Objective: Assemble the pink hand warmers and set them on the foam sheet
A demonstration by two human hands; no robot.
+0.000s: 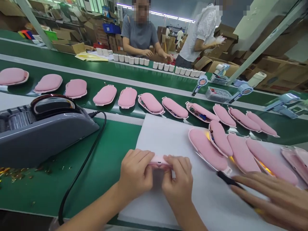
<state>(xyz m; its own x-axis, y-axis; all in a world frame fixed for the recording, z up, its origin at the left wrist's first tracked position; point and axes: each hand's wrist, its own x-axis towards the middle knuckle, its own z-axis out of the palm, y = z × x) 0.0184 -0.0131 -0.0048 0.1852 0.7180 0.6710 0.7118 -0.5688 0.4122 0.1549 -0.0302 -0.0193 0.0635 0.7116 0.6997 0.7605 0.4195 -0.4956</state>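
Observation:
Both my hands grip a pink padded case (158, 159) above the white sheet (158, 134). Its edge faces me, and a small dark slot shows in the rim. My left hand (137, 169) is closed on the case's left end, fingers over the top and thumb below. At the other end my right hand (178, 175) pinches it the same way. Most of the case is hidden by my fingers. To the right lie several similar pink cases (208, 147), some with yellow light showing beneath or between them. A co-worker's blurred hand (271, 195) is beside them with a black-ended tool (226, 178).
A grey tape dispenser (48, 128) with a black cable (84, 163) stands at left. Pink cases (127, 97) line the green belt (108, 114), some gaping with parts inside. Behind are handheld fans (202, 81), a clear tub of small parts (218, 93), white cups (131, 60) and two people.

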